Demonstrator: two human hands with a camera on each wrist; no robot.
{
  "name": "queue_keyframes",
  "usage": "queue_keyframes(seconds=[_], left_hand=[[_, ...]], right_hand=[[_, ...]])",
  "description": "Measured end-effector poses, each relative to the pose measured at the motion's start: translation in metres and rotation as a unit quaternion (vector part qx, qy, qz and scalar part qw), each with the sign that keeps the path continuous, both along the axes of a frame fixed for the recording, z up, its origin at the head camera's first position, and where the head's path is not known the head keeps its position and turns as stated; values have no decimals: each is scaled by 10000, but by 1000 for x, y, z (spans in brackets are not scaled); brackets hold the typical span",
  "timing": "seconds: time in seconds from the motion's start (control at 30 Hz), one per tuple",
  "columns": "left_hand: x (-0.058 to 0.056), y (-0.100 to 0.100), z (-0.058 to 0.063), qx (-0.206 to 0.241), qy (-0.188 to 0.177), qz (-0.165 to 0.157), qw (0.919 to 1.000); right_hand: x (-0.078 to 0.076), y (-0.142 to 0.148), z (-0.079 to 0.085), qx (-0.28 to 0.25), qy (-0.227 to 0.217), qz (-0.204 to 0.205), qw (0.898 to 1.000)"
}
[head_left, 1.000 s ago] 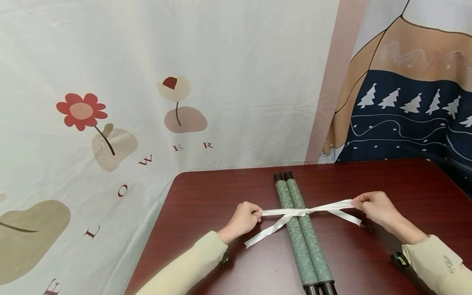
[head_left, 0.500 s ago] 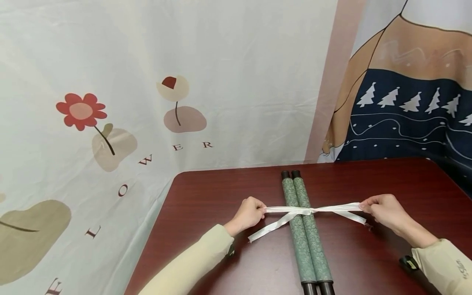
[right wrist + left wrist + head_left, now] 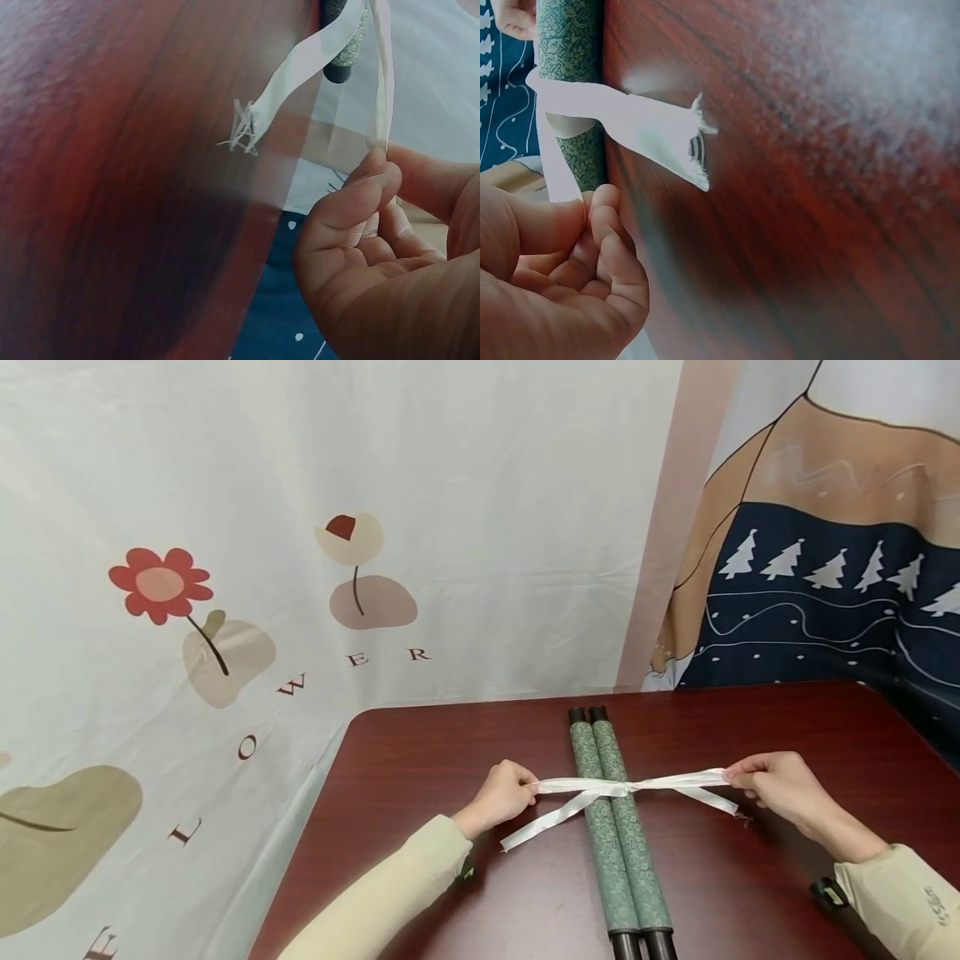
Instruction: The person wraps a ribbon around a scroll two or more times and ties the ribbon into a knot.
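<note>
Two green patterned scroll rolls point(image 3: 609, 860) with black end knobs lie side by side on the table, bound by a white ribbon point(image 3: 558, 818). The ribbon's knot point(image 3: 627, 789) sits over the right-hand roll, with a loop drawn out to each side. My left hand point(image 3: 504, 792) pinches the left loop between thumb and fingers. On the other side, my right hand point(image 3: 782, 787) pinches the right loop, held taut. Below the loops hang two loose ribbon tails; the left wrist view shows one frayed tail point(image 3: 652, 131), the right wrist view the other frayed tail point(image 3: 300, 67).
A dark red-brown table point(image 3: 442, 735) carries the rolls, its rounded corner at back left. Behind it hangs a pale cloth with printed flowers point(image 3: 161, 585), and a navy cloth with white trees point(image 3: 783, 560) at the right. Light sleeves cover both forearms.
Both hands have shifted slightly right, and the tied rolls have slid right with them, mostly during the first half second. Each hand keeps its pinch on its ribbon loop.
</note>
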State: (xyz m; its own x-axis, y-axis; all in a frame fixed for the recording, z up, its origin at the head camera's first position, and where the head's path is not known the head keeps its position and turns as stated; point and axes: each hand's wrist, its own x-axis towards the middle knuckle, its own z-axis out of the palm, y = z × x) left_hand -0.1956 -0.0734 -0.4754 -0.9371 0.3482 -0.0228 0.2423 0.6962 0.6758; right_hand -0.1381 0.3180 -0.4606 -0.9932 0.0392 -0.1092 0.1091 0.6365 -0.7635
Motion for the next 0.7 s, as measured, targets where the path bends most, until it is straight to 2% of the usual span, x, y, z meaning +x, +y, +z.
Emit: queue_keyframes(seconds=[0.13,0.3,0.43,0.57,0.63,0.7], left_hand=[[-2,0,-2,332,-277,86,9990],[-4,1,-4,785,-479,429,9948],[-9,-1,-5,1166,-507,718,9893],[-16,-6,-4,1589,-530,872,9820],[-18,-10,-1,1780,-441,916,9788],[-20,-16,4,1910,-192,965,9766]], right_hand=[[0,3,-3,-92,-81,-7,9999],[1,7,-6,-237,-130,72,9996],[1,11,-4,-288,-144,171,9993],[2,14,0,-297,-71,197,9993],[3,16,2,-306,86,197,9993],[5,17,4,-285,367,174,9988]])
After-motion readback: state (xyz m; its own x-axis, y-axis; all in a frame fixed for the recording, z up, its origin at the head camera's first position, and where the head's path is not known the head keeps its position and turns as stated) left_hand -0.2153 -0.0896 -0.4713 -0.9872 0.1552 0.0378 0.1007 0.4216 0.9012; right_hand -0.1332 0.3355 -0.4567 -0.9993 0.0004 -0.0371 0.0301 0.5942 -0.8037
